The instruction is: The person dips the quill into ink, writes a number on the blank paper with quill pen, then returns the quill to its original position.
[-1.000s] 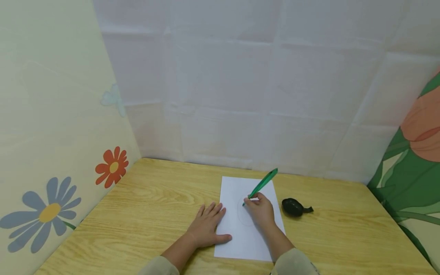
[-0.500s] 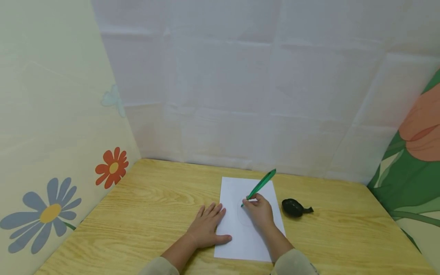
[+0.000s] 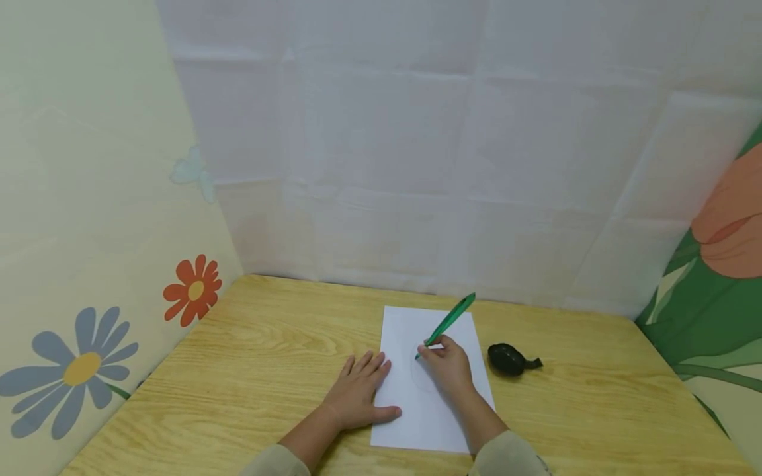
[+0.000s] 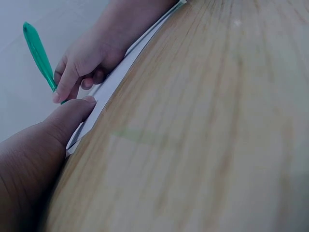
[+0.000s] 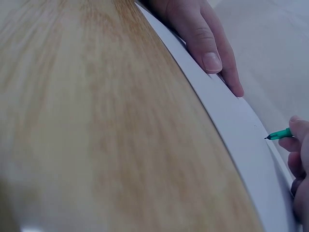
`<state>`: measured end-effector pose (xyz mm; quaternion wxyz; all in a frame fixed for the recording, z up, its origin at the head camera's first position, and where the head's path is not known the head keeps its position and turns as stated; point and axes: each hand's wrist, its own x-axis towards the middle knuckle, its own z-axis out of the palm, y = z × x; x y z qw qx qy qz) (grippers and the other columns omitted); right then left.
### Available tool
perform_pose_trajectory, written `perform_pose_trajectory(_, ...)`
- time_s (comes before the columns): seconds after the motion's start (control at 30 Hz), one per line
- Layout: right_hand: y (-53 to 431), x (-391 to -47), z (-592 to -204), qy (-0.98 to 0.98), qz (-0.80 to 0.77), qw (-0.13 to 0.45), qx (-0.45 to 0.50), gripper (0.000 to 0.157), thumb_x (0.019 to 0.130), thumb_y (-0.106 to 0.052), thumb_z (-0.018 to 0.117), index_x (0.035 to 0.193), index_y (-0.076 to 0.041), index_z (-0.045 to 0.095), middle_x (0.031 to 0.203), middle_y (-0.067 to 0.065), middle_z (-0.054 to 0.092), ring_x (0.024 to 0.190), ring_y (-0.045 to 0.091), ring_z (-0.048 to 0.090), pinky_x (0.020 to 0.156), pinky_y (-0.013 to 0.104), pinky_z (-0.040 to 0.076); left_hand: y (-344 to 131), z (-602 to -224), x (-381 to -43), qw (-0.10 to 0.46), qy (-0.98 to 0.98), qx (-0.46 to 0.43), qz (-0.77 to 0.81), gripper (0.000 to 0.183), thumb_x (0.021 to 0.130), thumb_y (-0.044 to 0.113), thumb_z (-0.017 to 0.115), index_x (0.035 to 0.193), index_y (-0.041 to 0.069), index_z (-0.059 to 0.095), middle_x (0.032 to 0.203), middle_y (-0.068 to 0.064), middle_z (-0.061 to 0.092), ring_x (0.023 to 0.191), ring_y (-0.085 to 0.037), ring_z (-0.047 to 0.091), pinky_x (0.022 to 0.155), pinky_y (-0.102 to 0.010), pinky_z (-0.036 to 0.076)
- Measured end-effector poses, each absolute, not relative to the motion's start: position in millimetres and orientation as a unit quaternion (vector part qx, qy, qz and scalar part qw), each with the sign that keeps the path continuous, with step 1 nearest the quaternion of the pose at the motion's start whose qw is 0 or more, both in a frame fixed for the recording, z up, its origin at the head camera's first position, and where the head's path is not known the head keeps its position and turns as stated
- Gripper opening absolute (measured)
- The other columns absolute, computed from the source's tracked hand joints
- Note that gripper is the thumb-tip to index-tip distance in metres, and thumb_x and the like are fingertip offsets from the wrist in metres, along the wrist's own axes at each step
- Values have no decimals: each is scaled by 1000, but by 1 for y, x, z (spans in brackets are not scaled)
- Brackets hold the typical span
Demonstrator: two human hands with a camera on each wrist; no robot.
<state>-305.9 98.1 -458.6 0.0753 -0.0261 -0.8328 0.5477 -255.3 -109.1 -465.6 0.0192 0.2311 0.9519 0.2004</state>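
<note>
In the head view my right hand (image 3: pixel 452 373) pinches a green pen (image 3: pixel 450 318) low on its barrel, its upper end leaning away to the right. The nib is at a faint round outline (image 3: pixel 424 389) on a white sheet of paper (image 3: pixel 411 426). My left hand (image 3: pixel 357 395) lies flat with spread fingers over the sheet's left edge, thumb on the paper. The right wrist view has the pen's dark tip (image 5: pixel 268 137) close over the paper (image 5: pixel 217 104). The green pen (image 4: pixel 37 50) rises from the pinching fingertips in the left wrist view.
A shiny black oval thing with a short narrow tail (image 3: pixel 506 359) lies right of the paper on the wood-grain table (image 3: pixel 286 324). White creased cloth (image 3: pixel 381 145) hangs behind the table. Flower-printed panels (image 3: pixel 89 218) stand at both sides.
The pen and my right fingers have shifted slightly left and a little toward me, the tip moving toward the outline's left side. My left hand and the paper stay in place.
</note>
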Motion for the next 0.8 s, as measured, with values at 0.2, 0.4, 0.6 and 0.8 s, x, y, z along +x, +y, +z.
perform_pose_trajectory(0.2, 97, -306, -458, -831, 552, 69, -22, 21, 86, -18, 74, 97, -3, 65, 82, 11, 75, 69, 8, 66, 60, 23, 46, -109, -466, -256, 17, 952, 231, 200, 94, 82, 70, 58, 151, 9, 38, 160, -11, 31, 151, -34, 21, 121, -60, 10)
perform_pose_trajectory(0.4, 97, -306, -458, -839, 540, 67, -20, 21, 87, -20, 74, 97, -3, 66, 82, 10, 75, 68, 7, 64, 62, 24, 47, -110, -466, -255, 12, 952, 234, 198, 94, 82, 69, 58, 150, 8, 39, 160, -12, 32, 150, -35, 22, 120, -60, 11)
perform_pose_trajectory(0.6, 95, -304, -457, -839, 541, 62, -14, 22, 87, -19, 74, 98, -2, 66, 82, 11, 75, 70, 9, 66, 61, 23, 47, -111, -465, -255, 10, 950, 239, 199, 93, 82, 69, 59, 150, 8, 39, 159, -12, 33, 150, -35, 23, 120, -61, 12)
perform_pose_trajectory(0.8, 95, -304, -457, -836, 545, 60, -12, 22, 87, -17, 74, 98, -1, 66, 81, 12, 75, 67, 7, 64, 59, 21, 46, -112, -464, -254, 13, 949, 238, 206, 93, 82, 68, 59, 150, 8, 39, 159, -12, 33, 150, -35, 23, 120, -61, 12)
